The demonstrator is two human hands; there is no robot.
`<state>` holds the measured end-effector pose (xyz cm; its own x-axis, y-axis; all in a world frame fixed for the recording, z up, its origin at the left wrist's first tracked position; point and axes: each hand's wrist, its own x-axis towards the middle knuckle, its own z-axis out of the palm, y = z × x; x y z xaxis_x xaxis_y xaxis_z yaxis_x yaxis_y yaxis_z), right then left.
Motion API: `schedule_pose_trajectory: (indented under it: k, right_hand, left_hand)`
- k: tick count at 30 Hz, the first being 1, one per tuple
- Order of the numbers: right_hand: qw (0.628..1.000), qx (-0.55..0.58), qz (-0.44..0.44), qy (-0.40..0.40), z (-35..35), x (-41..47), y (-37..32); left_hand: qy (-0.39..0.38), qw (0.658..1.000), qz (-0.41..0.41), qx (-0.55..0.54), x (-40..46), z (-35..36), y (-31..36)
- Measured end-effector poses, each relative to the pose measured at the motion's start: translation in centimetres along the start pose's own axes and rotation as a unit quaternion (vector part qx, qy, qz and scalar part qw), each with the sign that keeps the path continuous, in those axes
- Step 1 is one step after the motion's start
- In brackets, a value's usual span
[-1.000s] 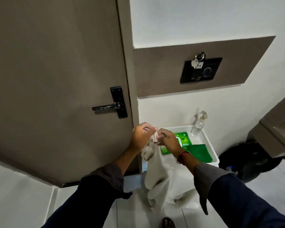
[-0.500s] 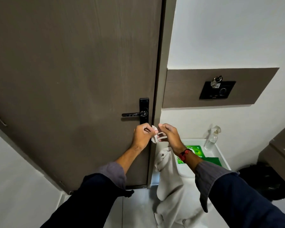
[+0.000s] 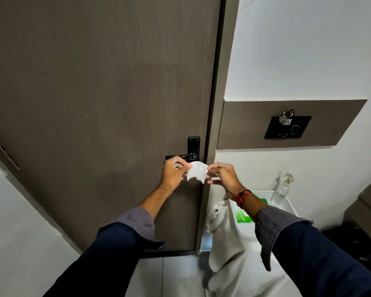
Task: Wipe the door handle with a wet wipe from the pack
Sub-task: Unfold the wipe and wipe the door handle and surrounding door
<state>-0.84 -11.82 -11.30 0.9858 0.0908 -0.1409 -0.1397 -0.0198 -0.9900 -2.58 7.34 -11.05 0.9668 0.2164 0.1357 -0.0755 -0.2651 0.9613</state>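
Wipe (image 3: 197,172) stretches between left hand (image 3: 173,173) and right hand (image 3: 222,176), each grip pinching an edge, below door handle (image 3: 180,156).

Layout relative to the hands. The left hand (image 3: 173,175) and the right hand (image 3: 222,176) are level with each other, and the small white wet wipe (image 3: 197,174) hangs between them, pinched at each side by fingertips. The black lever door handle (image 3: 180,156) lies just above and behind the left hand, on the brown wooden door (image 3: 99,99). The grey door frame (image 3: 214,125) rises behind the gap between the hands. Below the right hand, behind its forearm, the green wet-wipe pack (image 3: 243,218) lies in the white plastic tray (image 3: 287,205). The clear spray bottle (image 3: 282,187) stands to the right of the right hand. The white cloth (image 3: 225,243) hangs from the tray edge below both hands. The black wall panel (image 3: 287,127) sits above and right of the right hand.
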Motion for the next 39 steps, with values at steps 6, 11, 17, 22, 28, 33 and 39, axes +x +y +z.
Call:
schedule_pose_trajectory:
  k: [6,11,17,22,28,33,39]
  right_hand:
    - [1.000,-0.002,-0.002,-0.005,0.1,1.2,-0.4]
    - [1.000,0.003,-0.007,-0.002,0.4,2.0,-0.7]
    - [1.000,0.005,-0.011,0.007,-0.1,2.8,-0.8]
    - [1.000,0.001,-0.005,-0.005,-0.7,3.1,-0.4]
    - [0.993,-0.098,-0.037,-0.048,-0.5,3.3,-0.3]
    - [0.982,-0.180,-0.040,-0.035,-1.0,4.1,0.4]
    - [0.968,-0.247,-0.043,-0.022,-2.0,6.0,1.3]
  left_hand:
    - [0.081,0.964,0.130,0.219,0.7,0.3,0.7]
    - [-0.024,0.947,0.199,0.252,0.1,2.4,1.1]
    - [-0.025,0.948,0.179,0.262,0.7,2.8,1.0]
    - [-0.073,0.954,0.165,0.240,1.1,3.1,1.2]
    - [-0.077,0.982,0.096,0.146,1.6,3.2,0.9]
    - [-0.087,0.972,0.080,0.205,2.7,1.8,0.4]
    - [-0.243,0.904,0.041,0.351,5.2,-2.0,-0.6]
